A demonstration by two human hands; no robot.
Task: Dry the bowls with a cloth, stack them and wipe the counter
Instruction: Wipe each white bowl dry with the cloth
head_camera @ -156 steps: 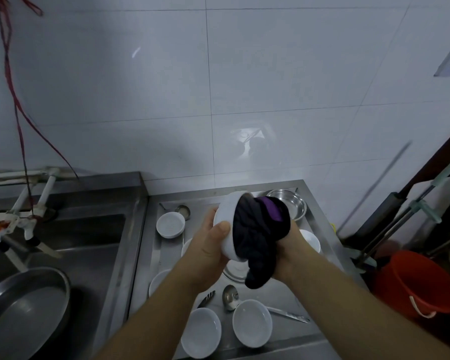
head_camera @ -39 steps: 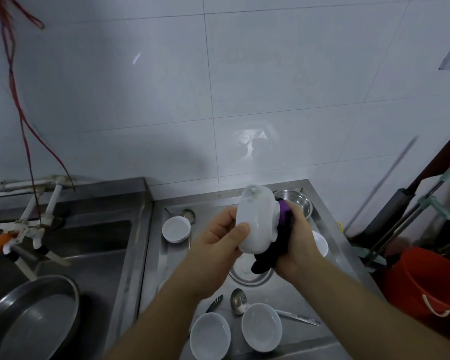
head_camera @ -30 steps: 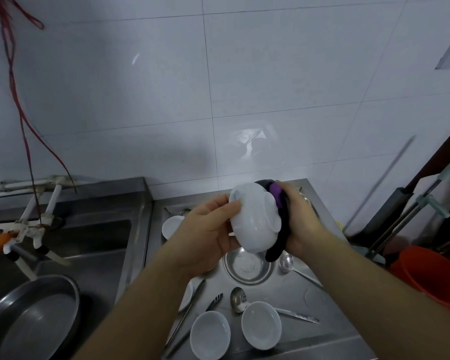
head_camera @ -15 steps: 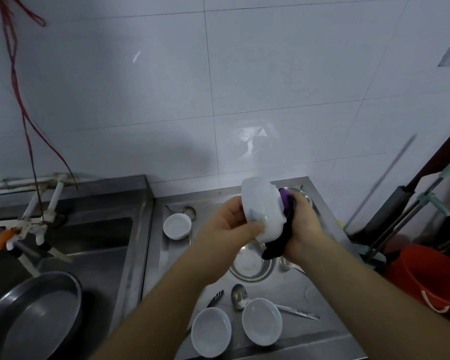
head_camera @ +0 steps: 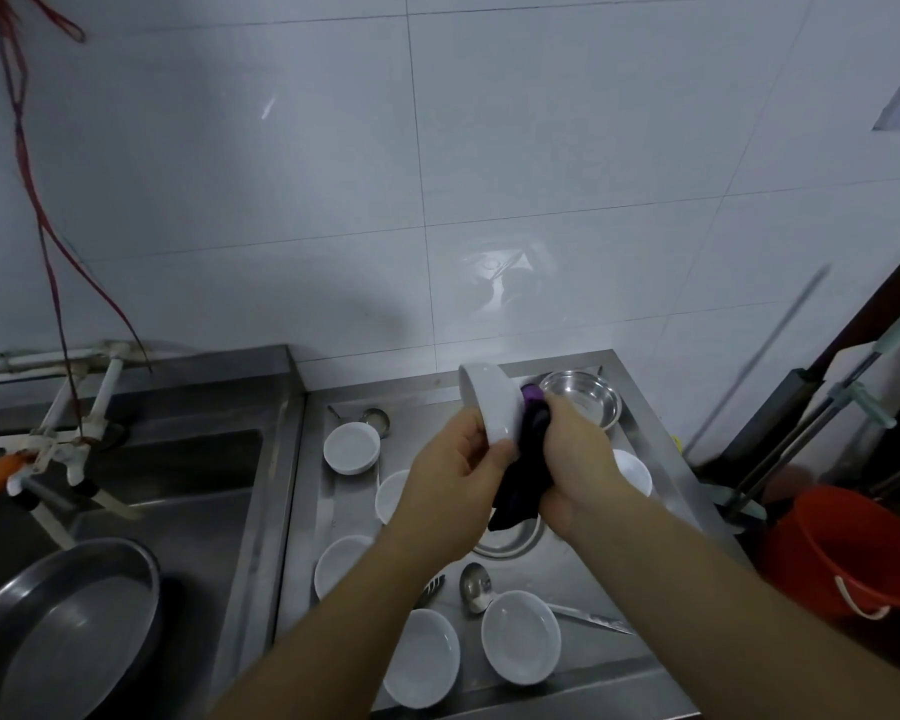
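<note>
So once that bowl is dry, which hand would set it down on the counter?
Probably the left hand: it already grips the white bowl by itself. The right hand is bunched around the dark cloth, so it is busy.

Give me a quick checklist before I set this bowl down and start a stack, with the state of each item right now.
1. Left hand grips the white bowl by its rim: ok.
2. Right hand holds the dark cloth against the bowl: ok.
3. Bowl fully dry: cannot tell, its inside faces away and the cloth covers it.
4. Free spot on the steel counter for a stack: not ok, white bowls, steel dishes and a spoon are spread across it.
5. A bowl within reach to stack onto: ok, the near white bowl sits upright at the front.
6. Counter wiped: cannot tell.
</note>
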